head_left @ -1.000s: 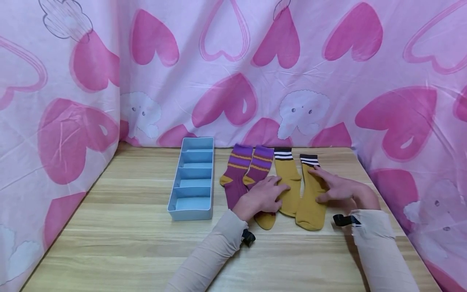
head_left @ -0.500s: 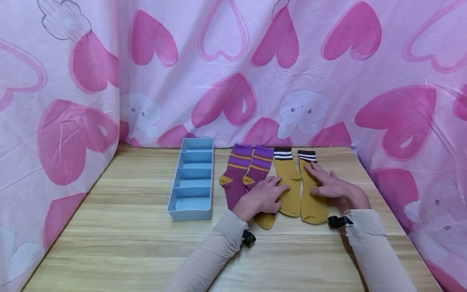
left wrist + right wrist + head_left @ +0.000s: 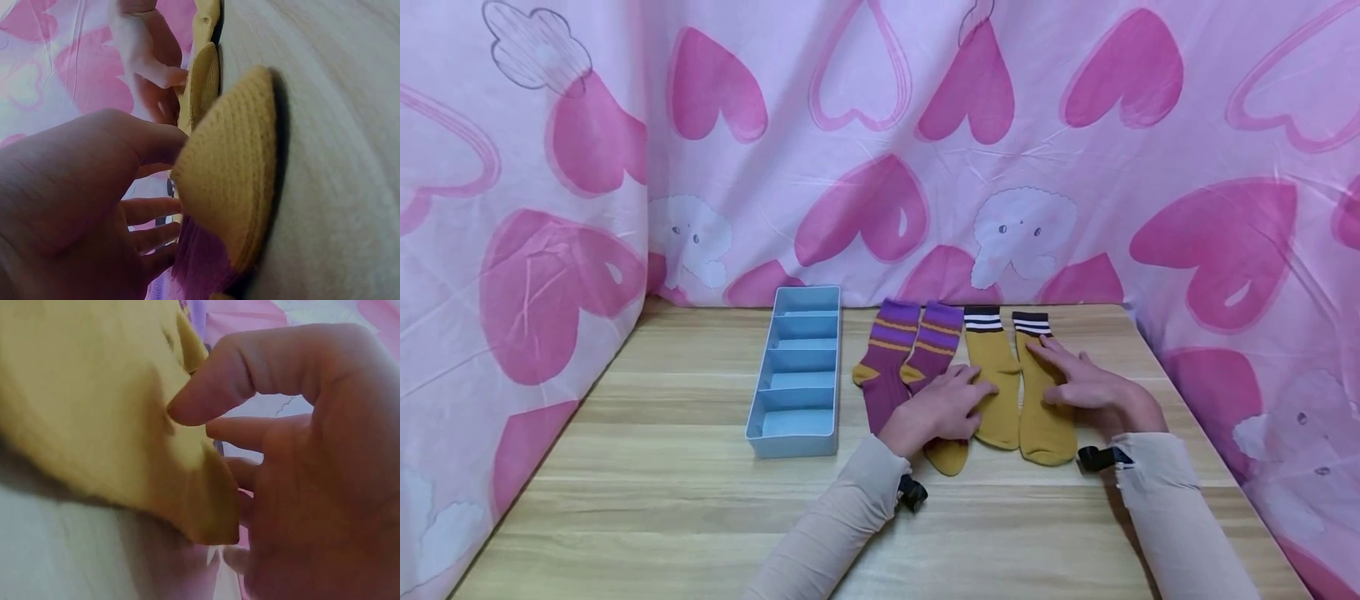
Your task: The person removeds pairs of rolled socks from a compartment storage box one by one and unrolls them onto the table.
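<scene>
Two mustard socks with black-and-white striped cuffs lie side by side on the table, the left mustard sock (image 3: 995, 358) and the right mustard sock (image 3: 1047, 425). To their left are two purple socks with orange stripes, the outer purple sock (image 3: 886, 375) and the inner purple sock (image 3: 936, 333). My left hand (image 3: 942, 407) rests across the inner purple sock, its fingertips on the left mustard sock's edge. My right hand (image 3: 1090, 385) touches the right mustard sock with fingers and thumb spread. The right wrist view shows the thumb against the mustard fabric (image 3: 94, 412).
A light blue box (image 3: 797, 447) with several compartments stands left of the socks. Pink heart-patterned cloth (image 3: 865, 83) hangs behind and at both sides of the wooden table (image 3: 647, 467). Black wrist straps with small devices sit at both cuffs.
The right mustard sock has shifted up and straightened beside its mate, with my right hand moving slightly left along with it. My left hand has stayed in place.
</scene>
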Action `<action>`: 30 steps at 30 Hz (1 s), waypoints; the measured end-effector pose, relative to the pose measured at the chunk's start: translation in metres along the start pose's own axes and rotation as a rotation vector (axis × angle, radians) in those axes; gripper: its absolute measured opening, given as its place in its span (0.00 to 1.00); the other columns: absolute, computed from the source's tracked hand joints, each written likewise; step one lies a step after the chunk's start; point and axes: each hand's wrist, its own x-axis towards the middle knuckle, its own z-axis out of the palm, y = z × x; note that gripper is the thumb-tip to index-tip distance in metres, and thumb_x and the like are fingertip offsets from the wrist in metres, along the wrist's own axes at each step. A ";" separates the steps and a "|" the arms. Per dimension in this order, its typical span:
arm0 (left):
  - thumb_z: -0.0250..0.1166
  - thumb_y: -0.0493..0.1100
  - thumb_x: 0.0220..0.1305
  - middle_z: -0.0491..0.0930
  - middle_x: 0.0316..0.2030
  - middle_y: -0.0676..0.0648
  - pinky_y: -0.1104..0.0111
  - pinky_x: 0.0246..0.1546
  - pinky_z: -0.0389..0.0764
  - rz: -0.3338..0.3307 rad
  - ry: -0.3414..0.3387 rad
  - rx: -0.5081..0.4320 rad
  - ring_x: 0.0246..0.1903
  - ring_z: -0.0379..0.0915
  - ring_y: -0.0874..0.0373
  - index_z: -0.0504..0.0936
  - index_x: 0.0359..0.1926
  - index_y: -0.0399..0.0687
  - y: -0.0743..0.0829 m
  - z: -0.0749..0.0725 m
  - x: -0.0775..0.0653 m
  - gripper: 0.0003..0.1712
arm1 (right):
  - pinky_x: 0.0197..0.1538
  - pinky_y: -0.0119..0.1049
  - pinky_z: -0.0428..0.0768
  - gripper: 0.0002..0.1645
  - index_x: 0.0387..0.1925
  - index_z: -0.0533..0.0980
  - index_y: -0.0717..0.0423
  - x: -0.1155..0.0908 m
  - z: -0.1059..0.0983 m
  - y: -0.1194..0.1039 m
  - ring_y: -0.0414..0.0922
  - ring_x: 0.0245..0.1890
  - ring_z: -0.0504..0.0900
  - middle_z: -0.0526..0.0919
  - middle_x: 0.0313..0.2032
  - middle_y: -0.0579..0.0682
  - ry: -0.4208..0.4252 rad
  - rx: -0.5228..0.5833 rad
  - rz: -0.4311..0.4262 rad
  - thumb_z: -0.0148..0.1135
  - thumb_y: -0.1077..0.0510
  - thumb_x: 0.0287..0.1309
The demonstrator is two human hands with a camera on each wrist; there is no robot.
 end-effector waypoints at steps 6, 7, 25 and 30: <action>0.60 0.48 0.80 0.62 0.83 0.43 0.57 0.83 0.63 0.015 0.017 -0.014 0.84 0.55 0.48 0.72 0.79 0.62 -0.003 -0.005 -0.002 0.29 | 0.79 0.80 0.42 0.42 0.82 0.64 0.56 0.013 -0.001 -0.011 0.74 0.84 0.46 0.56 0.84 0.68 0.218 -0.249 -0.185 0.66 0.60 0.70; 0.60 0.48 0.80 0.62 0.83 0.43 0.57 0.83 0.63 0.016 0.021 -0.013 0.84 0.55 0.48 0.72 0.78 0.62 -0.004 -0.006 -0.003 0.29 | 0.80 0.78 0.46 0.38 0.79 0.67 0.59 0.016 -0.001 -0.013 0.73 0.83 0.52 0.60 0.82 0.69 0.256 -0.273 -0.211 0.65 0.61 0.71; 0.64 0.44 0.78 0.68 0.79 0.41 0.51 0.83 0.63 -0.008 0.301 -0.071 0.81 0.61 0.45 0.74 0.76 0.50 -0.046 -0.076 -0.039 0.29 | 0.78 0.72 0.64 0.29 0.75 0.74 0.53 0.028 0.014 -0.061 0.67 0.79 0.67 0.73 0.76 0.64 0.378 -0.313 -0.337 0.63 0.61 0.76; 0.65 0.47 0.77 0.69 0.79 0.44 0.38 0.80 0.63 -0.120 0.407 0.019 0.78 0.65 0.42 0.68 0.80 0.53 -0.066 -0.104 -0.055 0.34 | 0.79 0.73 0.59 0.36 0.79 0.70 0.52 0.032 0.013 -0.077 0.68 0.80 0.65 0.70 0.78 0.62 0.440 -0.457 -0.304 0.63 0.43 0.78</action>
